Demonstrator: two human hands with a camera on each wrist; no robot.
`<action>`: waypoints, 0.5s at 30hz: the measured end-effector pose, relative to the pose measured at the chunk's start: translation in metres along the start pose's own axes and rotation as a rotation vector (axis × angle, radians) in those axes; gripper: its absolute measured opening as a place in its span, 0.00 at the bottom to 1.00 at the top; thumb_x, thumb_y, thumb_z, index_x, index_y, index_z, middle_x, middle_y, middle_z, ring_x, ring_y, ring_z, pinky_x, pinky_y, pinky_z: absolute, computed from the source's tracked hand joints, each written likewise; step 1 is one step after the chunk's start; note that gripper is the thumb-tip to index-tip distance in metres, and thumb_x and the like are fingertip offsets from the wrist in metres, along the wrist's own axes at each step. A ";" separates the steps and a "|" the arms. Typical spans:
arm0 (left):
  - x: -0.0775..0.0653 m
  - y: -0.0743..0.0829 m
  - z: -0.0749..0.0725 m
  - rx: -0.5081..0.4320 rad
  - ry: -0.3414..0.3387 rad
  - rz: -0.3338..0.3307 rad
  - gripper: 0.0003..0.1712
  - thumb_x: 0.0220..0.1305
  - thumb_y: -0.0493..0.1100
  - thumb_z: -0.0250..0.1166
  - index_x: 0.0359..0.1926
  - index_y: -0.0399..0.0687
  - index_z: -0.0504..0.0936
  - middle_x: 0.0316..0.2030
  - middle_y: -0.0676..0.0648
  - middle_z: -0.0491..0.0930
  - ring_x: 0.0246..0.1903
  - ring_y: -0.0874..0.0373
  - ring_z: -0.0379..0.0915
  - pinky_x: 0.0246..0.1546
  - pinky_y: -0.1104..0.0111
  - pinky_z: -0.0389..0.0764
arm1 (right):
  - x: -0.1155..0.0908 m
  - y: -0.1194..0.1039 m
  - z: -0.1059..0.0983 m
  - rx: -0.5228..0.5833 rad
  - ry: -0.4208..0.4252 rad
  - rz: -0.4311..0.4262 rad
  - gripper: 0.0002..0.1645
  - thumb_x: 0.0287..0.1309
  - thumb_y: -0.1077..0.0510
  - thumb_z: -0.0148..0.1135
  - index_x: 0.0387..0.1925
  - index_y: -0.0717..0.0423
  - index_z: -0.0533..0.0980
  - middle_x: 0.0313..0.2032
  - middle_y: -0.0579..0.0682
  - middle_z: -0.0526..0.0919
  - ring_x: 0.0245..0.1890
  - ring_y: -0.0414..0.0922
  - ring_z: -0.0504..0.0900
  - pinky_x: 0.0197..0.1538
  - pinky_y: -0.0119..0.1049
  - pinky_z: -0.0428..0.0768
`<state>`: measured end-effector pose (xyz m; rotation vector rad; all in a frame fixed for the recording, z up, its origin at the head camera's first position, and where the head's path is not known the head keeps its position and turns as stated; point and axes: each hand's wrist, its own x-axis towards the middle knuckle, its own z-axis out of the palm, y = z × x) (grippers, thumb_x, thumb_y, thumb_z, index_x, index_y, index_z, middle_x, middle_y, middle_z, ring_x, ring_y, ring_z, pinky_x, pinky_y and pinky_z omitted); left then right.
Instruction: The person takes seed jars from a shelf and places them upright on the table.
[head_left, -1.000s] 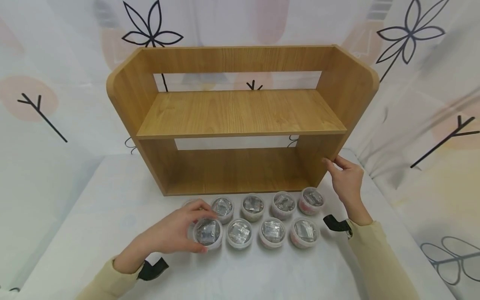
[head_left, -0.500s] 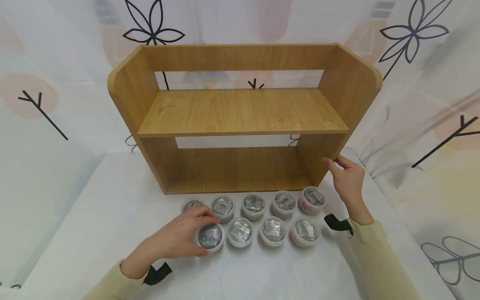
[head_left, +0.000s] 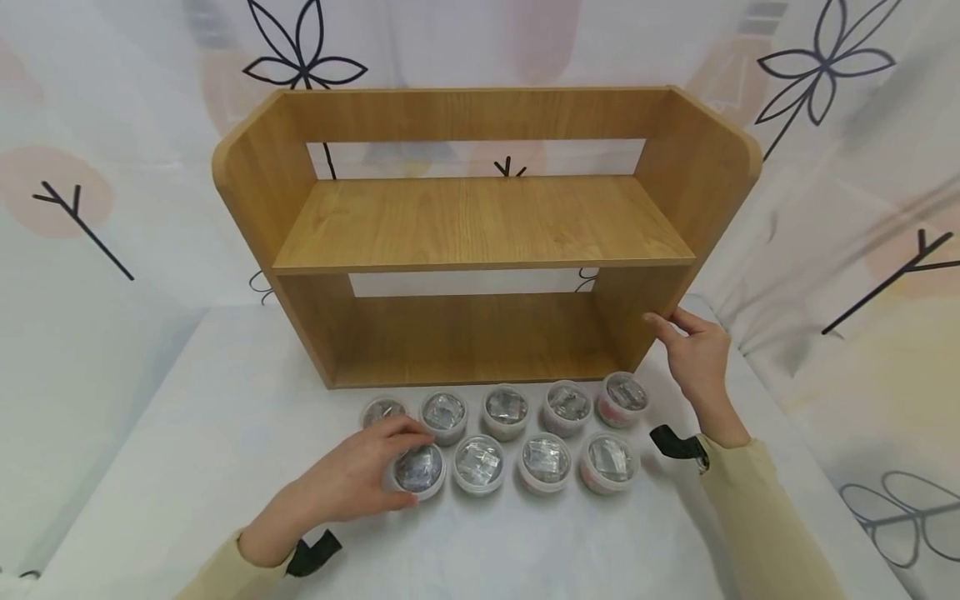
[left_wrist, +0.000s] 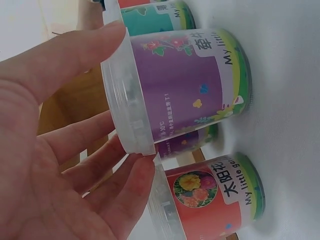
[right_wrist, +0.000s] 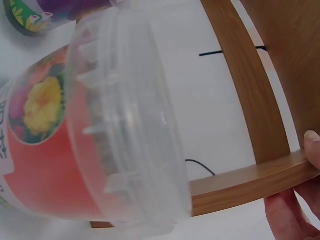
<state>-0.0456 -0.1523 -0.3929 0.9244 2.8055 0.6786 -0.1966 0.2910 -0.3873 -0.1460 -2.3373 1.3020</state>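
Observation:
My left hand (head_left: 348,477) holds the lid rim of a small plastic cup (head_left: 418,473) at the left end of the front row, thumb on the near side and fingers on the far side. In the left wrist view, this cup (left_wrist: 182,82) shows a purple flower label and a clear lid. My right hand (head_left: 699,360) pinches the front edge of the wooden shelf's (head_left: 480,225) right side panel between thumb and fingers. In the right wrist view, a red-labelled cup (right_wrist: 40,155) covers much of the scene, near the shelf's edge.
Several more lidded cups (head_left: 506,408) stand in two rows on the white table (head_left: 225,433), just before the two-tier shelf. A red-labelled cup (left_wrist: 202,200) sits beside the held one. Patterned white cloth (head_left: 135,108) hangs behind and at the sides.
My left hand has shifted slightly right with the purple cup, showing more of the cup behind it. The right hand stays on the shelf's side panel.

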 end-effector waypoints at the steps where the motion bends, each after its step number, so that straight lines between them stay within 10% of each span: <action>1: 0.000 0.000 0.000 0.002 0.000 -0.003 0.37 0.49 0.51 0.79 0.61 0.47 0.79 0.57 0.54 0.73 0.59 0.58 0.68 0.62 0.57 0.73 | 0.000 -0.001 0.000 -0.005 -0.008 -0.001 0.27 0.60 0.45 0.70 0.53 0.61 0.82 0.49 0.59 0.84 0.55 0.47 0.79 0.56 0.45 0.79; 6: -0.002 0.001 0.000 0.019 0.002 -0.010 0.36 0.50 0.51 0.79 0.61 0.48 0.79 0.59 0.54 0.73 0.60 0.57 0.68 0.62 0.57 0.72 | 0.001 -0.004 -0.001 -0.026 -0.035 -0.004 0.29 0.61 0.45 0.68 0.54 0.62 0.81 0.51 0.60 0.84 0.57 0.52 0.78 0.57 0.54 0.78; 15: -0.004 0.001 -0.001 0.001 -0.016 -0.003 0.34 0.54 0.52 0.76 0.62 0.49 0.78 0.61 0.54 0.73 0.62 0.57 0.69 0.62 0.57 0.73 | -0.002 0.001 -0.005 0.020 0.010 -0.016 0.25 0.59 0.47 0.71 0.51 0.60 0.84 0.48 0.57 0.86 0.54 0.44 0.79 0.54 0.39 0.77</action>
